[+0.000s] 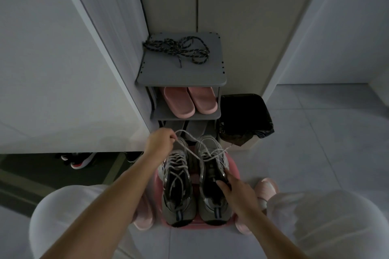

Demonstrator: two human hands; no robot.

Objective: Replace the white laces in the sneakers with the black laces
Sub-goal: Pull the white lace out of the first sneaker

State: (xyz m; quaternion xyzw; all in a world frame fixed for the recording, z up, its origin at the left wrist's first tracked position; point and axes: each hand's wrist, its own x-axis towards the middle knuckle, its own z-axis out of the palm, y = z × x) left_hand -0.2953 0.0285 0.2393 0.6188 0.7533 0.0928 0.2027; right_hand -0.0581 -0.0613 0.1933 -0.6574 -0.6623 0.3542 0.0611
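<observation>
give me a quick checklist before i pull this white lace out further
1. Left hand pinches the white lace: ok.
2. Right hand grips the held sneaker at its collar: ok.
3. White lace out of the held sneaker's eyelets: not ok, threaded near the toe.
4. Other sneaker unlaced: not ok, fully laced.
5. Black laces ready on the rack top: ok.
6. Lace free of knots: cannot tell.
</observation>
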